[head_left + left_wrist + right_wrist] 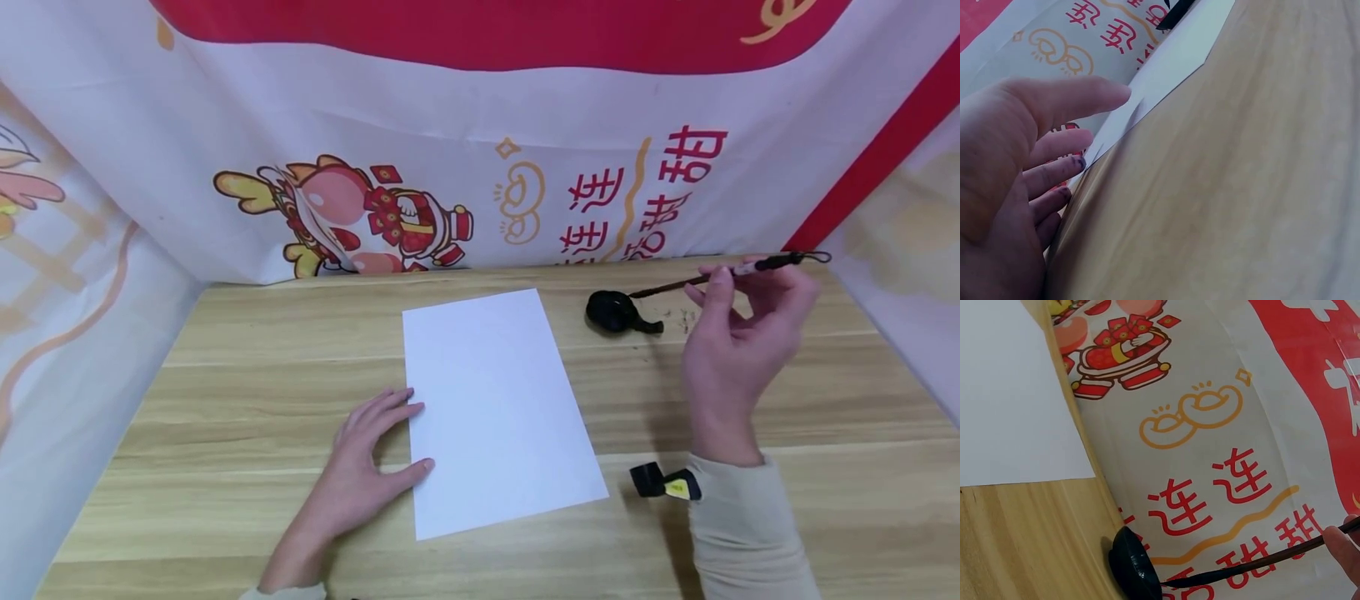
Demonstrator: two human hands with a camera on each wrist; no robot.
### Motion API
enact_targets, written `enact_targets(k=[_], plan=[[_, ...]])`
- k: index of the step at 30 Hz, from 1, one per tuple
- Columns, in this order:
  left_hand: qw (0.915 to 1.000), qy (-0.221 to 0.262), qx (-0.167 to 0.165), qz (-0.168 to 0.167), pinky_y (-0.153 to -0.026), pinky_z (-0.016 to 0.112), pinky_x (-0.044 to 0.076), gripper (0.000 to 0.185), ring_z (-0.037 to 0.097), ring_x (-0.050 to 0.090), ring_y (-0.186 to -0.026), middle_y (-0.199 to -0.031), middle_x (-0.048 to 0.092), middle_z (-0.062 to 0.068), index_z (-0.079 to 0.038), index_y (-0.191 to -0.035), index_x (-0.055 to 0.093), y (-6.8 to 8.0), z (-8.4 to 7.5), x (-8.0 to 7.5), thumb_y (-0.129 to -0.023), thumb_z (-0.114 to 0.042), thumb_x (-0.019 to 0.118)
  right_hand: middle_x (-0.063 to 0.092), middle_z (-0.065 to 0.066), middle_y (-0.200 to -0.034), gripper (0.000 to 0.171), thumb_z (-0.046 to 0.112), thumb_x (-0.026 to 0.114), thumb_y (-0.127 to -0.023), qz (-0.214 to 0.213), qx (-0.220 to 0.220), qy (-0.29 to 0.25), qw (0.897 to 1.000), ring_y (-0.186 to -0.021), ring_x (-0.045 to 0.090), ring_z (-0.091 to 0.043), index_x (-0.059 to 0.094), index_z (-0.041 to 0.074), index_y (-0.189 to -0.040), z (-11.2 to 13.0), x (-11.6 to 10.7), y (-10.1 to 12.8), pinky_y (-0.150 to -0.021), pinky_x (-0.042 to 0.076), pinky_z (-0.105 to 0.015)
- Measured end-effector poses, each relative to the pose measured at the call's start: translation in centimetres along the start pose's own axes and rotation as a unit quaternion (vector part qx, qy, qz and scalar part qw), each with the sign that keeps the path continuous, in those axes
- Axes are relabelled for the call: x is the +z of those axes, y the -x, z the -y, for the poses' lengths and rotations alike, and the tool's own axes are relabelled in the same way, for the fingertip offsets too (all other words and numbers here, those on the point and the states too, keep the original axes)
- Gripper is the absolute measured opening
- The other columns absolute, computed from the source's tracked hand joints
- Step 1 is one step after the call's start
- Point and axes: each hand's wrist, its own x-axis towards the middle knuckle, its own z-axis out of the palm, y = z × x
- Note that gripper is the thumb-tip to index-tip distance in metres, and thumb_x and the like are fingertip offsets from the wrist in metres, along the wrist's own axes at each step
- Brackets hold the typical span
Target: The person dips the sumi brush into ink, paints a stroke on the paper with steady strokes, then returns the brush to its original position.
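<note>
Right hand (738, 333) grasps a brush (720, 277), tip in the black ink dish (615, 312) far right | left hand (367, 458) released, flat at the white paper (495, 400) on the counter (262, 350)

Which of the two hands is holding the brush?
The right hand pinches the brush, its tip in the black ink dish; the left hand rests flat beside the paper.
</note>
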Motion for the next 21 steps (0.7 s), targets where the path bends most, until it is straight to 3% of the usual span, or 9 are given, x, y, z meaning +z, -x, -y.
enact_targets(k=[4,9,14,17,21], plan=[[1.0,-0.001,0.0,0.009,-0.124,0.075,0.02,0.069,0.038,0.032,-0.159,-0.167,0.05,0.002,-0.022,-0.144,0.068,0.2,0.1,-0.2,-0.081,-0.032,0.095,0.065,0.012,-0.112,0.021,0.014,0.062,-0.108,0.021,0.0,0.029,0.999,-0.107,0.074,-0.016,0.057,0.007,-0.127,0.1,0.1,0.1,-0.084,0.064,-0.02],[0.9999,-0.009,0.012,0.005,-0.124,0.075,0.018,0.07,0.04,0.032,-0.159,-0.167,0.05,0.003,-0.019,-0.144,0.068,0.1,0.3,0.0,-0.081,-0.032,0.094,0.066,0.008,-0.114,0.021,0.013,0.063,-0.108,-0.002,0.011,0.024,1.0,-0.108,0.073,-0.018,0.056,0.008,-0.127,1.1,0.0,0.0,-0.084,0.064,-0.02],[0.9997,-0.018,0.015,-0.003,-0.125,0.075,0.018,0.071,0.041,0.033,-0.159,-0.168,0.05,0.003,-0.019,-0.147,0.066,0.0,0.3,0.3,-0.083,-0.034,0.093,0.065,-0.002,-0.113,0.022,0.007,0.066,-0.105,-0.016,0.012,-0.038,0.999,-0.105,0.073,-0.024,0.056,0.007,-0.124,2.5,0.3,0.3,-0.081,0.065,-0.023],[0.9996,-0.023,0.014,-0.008,-0.125,0.074,0.019,0.072,0.042,0.035,-0.158,-0.167,0.05,0.005,-0.018,-0.148,0.065,-0.1,0.2,0.4,-0.084,-0.034,0.093,0.063,-0.006,-0.112,0.023,0.004,0.067,-0.103,-0.01,0.015,-0.091,0.996,-0.104,0.073,-0.028,0.055,0.006,-0.123,3.0,0.8,0.9,-0.079,0.066,-0.026],[0.9995,-0.03,0.01,-0.011,-0.126,0.072,0.02,0.071,0.043,0.037,-0.156,-0.166,0.051,0.008,-0.016,-0.147,0.066,-0.2,0.2,0.4,-0.083,-0.033,0.093,0.061,-0.009,-0.116,0.027,0.005,0.068,-0.104,0.015,0.015,-0.115,0.993,-0.106,0.073,-0.03,0.054,0.004,-0.126,3.6,1.6,2.3,-0.08,0.067,-0.028]])
